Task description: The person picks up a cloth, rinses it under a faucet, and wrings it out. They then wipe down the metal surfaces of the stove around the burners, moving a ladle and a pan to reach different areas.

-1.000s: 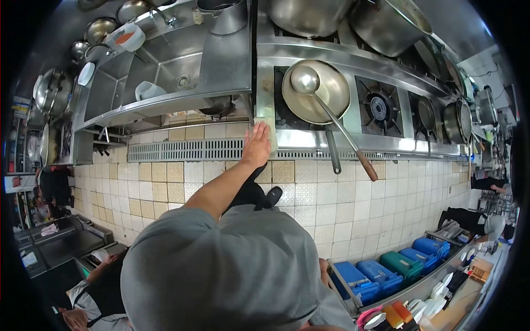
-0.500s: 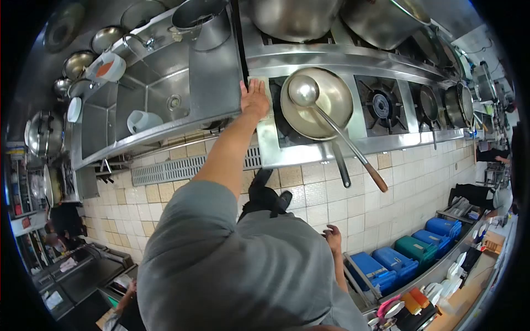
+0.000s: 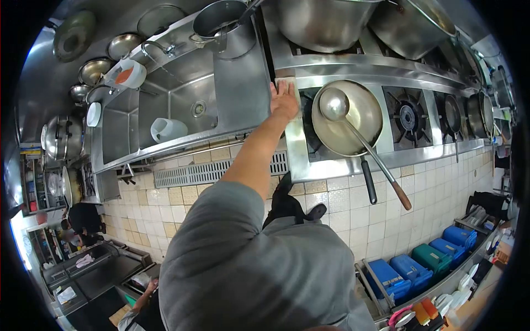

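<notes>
My left hand (image 3: 284, 103) lies flat with its fingers spread on the steel strip at the left end of the stove (image 3: 298, 157). A pale cloth (image 3: 291, 84) shows at its fingertips, apparently under the hand. Just to the right, a wide pan (image 3: 361, 113) sits on a burner, its dark handle (image 3: 369, 179) pointing toward me. In the pan rests a ladle (image 3: 334, 105), its long shaft and wooden grip reaching over the stove's front edge. My right hand is out of view.
Left of the stove is a steel sink (image 3: 176, 96) holding a white plastic container (image 3: 168, 130). Large pots (image 3: 326, 25) stand behind the burners. Blue bins (image 3: 389, 278) line the lower right. A co-worker's arm (image 3: 143, 298) shows at lower left. The floor is tiled.
The view has shifted, so the stove and sink appear farther right and lower. My left hand has slid slightly toward the back of the strip. My right hand has left the view.
</notes>
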`<act>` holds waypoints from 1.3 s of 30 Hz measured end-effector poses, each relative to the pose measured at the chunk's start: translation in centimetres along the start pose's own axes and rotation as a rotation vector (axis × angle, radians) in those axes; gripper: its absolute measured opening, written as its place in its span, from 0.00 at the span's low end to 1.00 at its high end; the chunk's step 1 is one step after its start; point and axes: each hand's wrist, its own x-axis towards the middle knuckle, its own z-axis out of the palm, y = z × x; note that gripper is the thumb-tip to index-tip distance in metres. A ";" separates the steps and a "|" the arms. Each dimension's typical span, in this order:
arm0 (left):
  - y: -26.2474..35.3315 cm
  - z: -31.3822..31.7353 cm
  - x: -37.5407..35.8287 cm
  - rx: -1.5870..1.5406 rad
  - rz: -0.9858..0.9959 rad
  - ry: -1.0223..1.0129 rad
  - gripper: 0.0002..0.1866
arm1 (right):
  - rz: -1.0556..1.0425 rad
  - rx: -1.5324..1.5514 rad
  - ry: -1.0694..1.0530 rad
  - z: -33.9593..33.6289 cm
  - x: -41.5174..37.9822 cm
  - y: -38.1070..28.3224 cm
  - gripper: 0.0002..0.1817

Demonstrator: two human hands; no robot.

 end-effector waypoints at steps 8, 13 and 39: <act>6.2 5.3 -16.7 -0.034 0.040 -0.012 0.34 | -0.046 0.141 -0.076 -10.3 1.3 -15.3 0.19; 11.9 7.6 -26.0 -0.095 -0.035 0.018 0.36 | 0.090 0.086 -0.089 -17.8 3.0 -8.9 0.20; 41.3 7.8 -22.0 -0.300 0.212 0.350 0.50 | 0.130 -0.002 -0.047 -30.7 -11.1 7.7 0.16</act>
